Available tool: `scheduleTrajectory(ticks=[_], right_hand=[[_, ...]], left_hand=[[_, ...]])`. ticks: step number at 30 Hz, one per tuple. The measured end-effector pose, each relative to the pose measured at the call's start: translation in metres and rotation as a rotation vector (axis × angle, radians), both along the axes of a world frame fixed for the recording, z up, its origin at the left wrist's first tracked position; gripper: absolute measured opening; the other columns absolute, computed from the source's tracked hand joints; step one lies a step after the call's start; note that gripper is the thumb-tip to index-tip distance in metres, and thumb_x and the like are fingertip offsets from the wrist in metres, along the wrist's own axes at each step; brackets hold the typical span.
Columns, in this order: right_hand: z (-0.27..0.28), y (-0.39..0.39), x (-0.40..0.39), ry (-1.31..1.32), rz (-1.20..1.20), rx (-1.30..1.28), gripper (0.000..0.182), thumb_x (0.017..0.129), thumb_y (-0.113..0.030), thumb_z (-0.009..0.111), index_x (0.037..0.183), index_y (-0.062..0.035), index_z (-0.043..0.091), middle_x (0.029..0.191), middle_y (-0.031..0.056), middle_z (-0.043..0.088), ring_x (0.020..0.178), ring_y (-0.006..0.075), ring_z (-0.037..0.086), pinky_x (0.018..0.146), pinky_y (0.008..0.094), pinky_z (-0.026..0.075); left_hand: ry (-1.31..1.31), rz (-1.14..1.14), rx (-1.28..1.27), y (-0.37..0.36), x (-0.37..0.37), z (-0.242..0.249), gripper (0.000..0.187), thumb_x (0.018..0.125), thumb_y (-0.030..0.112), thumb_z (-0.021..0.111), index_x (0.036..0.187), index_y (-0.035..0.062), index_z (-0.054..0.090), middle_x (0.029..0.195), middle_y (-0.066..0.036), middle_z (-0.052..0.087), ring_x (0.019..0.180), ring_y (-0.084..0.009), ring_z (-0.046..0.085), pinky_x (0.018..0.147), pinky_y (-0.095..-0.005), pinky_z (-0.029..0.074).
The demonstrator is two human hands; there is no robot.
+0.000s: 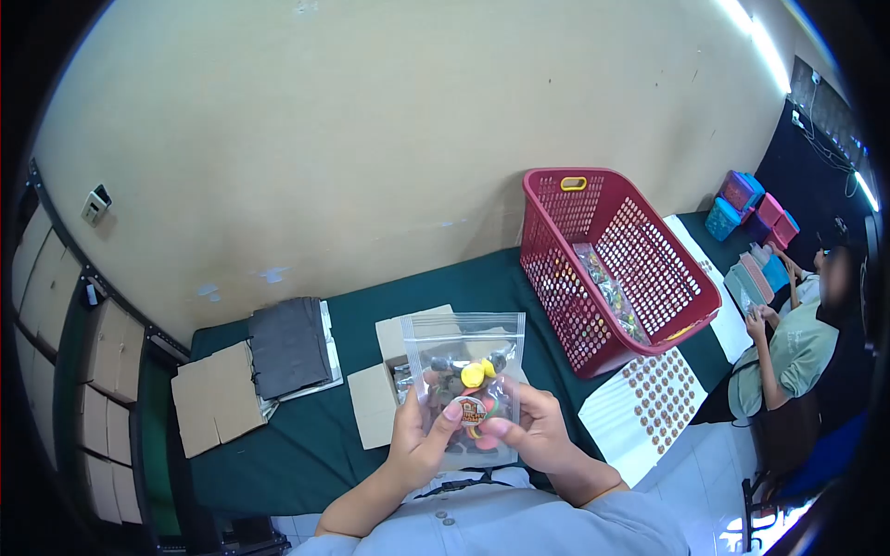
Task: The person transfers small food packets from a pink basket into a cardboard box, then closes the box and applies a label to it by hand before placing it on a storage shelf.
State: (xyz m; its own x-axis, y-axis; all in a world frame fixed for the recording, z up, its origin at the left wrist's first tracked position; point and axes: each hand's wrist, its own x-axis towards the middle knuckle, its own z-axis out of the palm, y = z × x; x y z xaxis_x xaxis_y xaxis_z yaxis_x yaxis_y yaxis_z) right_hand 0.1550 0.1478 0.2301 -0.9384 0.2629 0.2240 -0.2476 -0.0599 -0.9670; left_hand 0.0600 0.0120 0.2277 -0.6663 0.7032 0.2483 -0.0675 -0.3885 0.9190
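My left hand (419,443) and my right hand (540,434) both grip a clear zip bag (464,335) in front of my chest. Inside the bag are several small colourful pieces, among them a yellow one (475,373); their kind is hard to make out. A round printed sticker (470,411) sits on the bag's front, with both thumbs at or beside it. Behind the bag an open cardboard box (373,408) rests on the table, partly hidden. To the right lies a white sheet with rows of round stickers (661,400).
A dark red laundry basket (565,310) with filled bags inside stands on the green-covered table (306,463). Flattened cardboard (215,394) and a dark folder (289,347) lie at the left. Cardboard boxes (116,352) fill a left shelf. Another person (788,361) sits at the right near coloured containers (742,190).
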Motion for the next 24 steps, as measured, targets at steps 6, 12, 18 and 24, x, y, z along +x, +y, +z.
scheduleTrajectory(ticks=[6,12,18,24], right_hand=[[0.000,0.001,0.002,-0.084,-0.047,0.006,0.045,0.087,-0.014,0.061,0.125,0.0053,0.046,0.100,0.0108,0.061,0.088,0.0127,0.060,0.071,0.0251,0.052],[0.009,-0.003,0.002,-0.064,-0.058,0.034,0.037,0.090,-0.018,0.057,0.120,0.0025,0.050,0.093,0.0081,0.062,0.079,0.0098,0.062,0.065,0.0232,0.053],[0.007,-0.004,-0.001,-0.063,-0.088,0.152,0.035,0.088,-0.019,0.060,0.115,0.0009,0.052,0.092,0.0059,0.062,0.076,0.0095,0.061,0.062,0.0223,0.053],[-0.002,0.004,0.006,-0.017,-0.122,-0.181,0.028,0.092,-0.017,0.053,0.114,0.0003,0.054,0.096,0.0075,0.060,0.079,0.0096,0.060,0.059,0.0205,0.048]], left_hand=[[-0.036,0.004,0.002,0.000,0.000,-0.012,0.045,0.093,0.023,0.050,0.127,-0.0021,0.035,0.109,-0.008,0.054,0.094,-0.0116,0.053,0.077,-0.0241,0.045],[0.223,0.050,0.068,0.009,0.002,-0.012,0.046,0.093,0.023,0.049,0.129,-0.0014,0.033,0.114,-0.011,0.054,0.096,-0.0139,0.056,0.079,-0.0256,0.048],[0.139,-0.076,0.076,0.007,-0.001,-0.011,0.051,0.089,0.014,0.058,0.129,-0.0010,0.032,0.120,-0.015,0.049,0.103,-0.0179,0.055,0.082,-0.0276,0.047],[0.371,-0.084,-0.038,0.006,-0.001,-0.010,0.063,0.078,0.014,0.071,0.127,-0.0012,0.034,0.119,-0.018,0.051,0.108,-0.0221,0.054,0.088,-0.0326,0.045]])
